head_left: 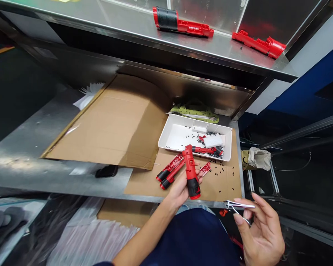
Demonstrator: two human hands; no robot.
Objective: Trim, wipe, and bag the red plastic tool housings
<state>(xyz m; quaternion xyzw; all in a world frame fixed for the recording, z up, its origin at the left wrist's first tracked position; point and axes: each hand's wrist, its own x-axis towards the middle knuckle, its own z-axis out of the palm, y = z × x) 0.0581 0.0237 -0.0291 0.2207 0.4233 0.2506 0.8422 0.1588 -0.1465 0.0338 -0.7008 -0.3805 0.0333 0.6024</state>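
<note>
My left hand (180, 190) is closed around a red and black tool body (191, 171), held upright over the brown cardboard sheet (224, 184) at the table's front edge. My right hand (262, 231) is lower right, off the table edge, pinching a pair of metal tweezers (238, 205) between thumb and fingers, tips pointing left. Beside the tool lie two red half-shells (169, 170) and a small red part (205, 169). A white tray (172, 135) behind holds several small black screws, a red part and a white block.
A large cardboard sheet (119, 122) covers the middle of the steel table (30, 147). Loose black screws are scattered on the cardboard near the tray. The steel shelf (127, 26) above carries two red housings (183, 23) (259, 43). A dark object (107, 171) lies by the cardboard edge.
</note>
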